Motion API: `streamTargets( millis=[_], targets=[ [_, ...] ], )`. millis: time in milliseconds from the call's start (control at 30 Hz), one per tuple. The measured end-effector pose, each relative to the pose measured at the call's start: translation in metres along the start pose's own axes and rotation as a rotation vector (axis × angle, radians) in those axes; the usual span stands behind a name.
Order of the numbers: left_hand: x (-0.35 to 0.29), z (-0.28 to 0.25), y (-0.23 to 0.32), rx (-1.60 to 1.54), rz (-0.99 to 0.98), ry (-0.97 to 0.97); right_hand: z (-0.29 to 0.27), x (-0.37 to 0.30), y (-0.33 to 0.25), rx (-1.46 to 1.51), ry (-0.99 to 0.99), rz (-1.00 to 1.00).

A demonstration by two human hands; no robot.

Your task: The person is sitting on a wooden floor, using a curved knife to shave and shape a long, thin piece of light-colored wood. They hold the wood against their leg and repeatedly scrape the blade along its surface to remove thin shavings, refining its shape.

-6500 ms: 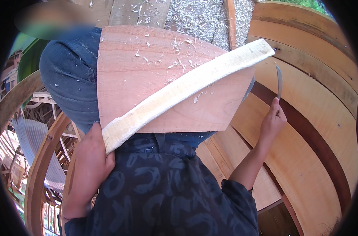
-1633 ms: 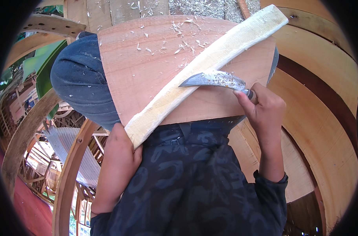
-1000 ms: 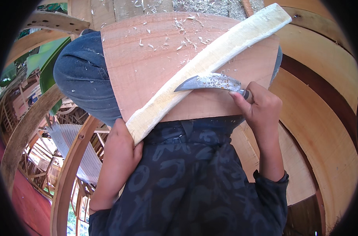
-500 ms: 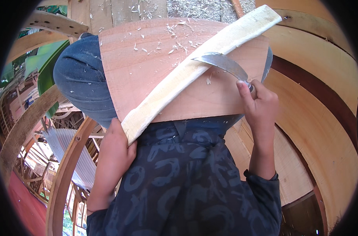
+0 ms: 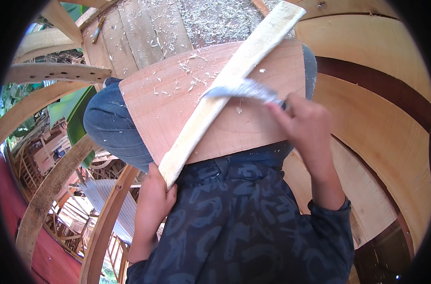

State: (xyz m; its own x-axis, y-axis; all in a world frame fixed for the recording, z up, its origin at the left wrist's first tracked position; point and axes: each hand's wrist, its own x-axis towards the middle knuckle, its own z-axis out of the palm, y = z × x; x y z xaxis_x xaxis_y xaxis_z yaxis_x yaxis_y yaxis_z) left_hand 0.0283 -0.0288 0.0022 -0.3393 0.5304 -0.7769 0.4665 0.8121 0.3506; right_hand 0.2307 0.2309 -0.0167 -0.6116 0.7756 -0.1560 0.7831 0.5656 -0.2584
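A long pale strip of wood (image 5: 244,57) slants across a reddish-brown board (image 5: 267,125) that rests on my lap. My left hand (image 5: 156,196) is closed around the strip's near end, by my waist. In my right hand (image 5: 307,118) is the handle of a sickle (image 5: 244,90); my fingers are wrapped round it, and most of the handle is hidden. The curved blade, blurred by motion, lies across the middle of the strip with its tip pointing left. Small curls of wood are scattered over the board.
Shavings (image 5: 220,23) cover the planked floor (image 5: 135,42) ahead of me. Curved wooden planks (image 5: 367,123) rise on my right. To the left are bent timber ribs (image 5: 59,175), with a corrugated sheet (image 5: 111,203) beyond them. A small yellow-and-dark object (image 5: 98,29) lies on the floor at far left.
The sickle has moved along the strip toward me, with my right hand turning. The strip stands somewhat steeper in view. My left hand keeps its grip, and the whole view has shifted.
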Motion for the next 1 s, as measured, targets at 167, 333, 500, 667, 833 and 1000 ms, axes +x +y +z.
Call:
streamTargets(
  millis=[167, 333, 500, 667, 833, 1000],
  targets=[
    [-0.005, 0.005, 0.000, 0.003, -0.041, 0.053, 0.009, 0.010, 0.006, 0.024, 0.065, -0.104],
    [-0.001, 0.003, 0.000, 0.014, -0.026, 0.033, 0.010, -0.010, -0.013, 0.052, 0.006, -0.092],
    [-0.003, 0.005, -0.005, 0.016, -0.015, 0.039, 0.010, 0.008, 0.012, 0.011, 0.130, -0.096],
    [-0.001, 0.003, -0.006, 0.009, -0.011, 0.002, 0.025, -0.022, -0.013, 0.142, 0.042, -0.119],
    [-0.002, 0.001, -0.002, -0.007, -0.036, -0.004, 0.018, 0.002, 0.013, 0.059, 0.138, 0.047],
    [0.002, 0.000, -0.002, 0.033, 0.001, -0.010, 0.032, -0.021, -0.017, 0.165, 0.078, -0.090]
  ],
)
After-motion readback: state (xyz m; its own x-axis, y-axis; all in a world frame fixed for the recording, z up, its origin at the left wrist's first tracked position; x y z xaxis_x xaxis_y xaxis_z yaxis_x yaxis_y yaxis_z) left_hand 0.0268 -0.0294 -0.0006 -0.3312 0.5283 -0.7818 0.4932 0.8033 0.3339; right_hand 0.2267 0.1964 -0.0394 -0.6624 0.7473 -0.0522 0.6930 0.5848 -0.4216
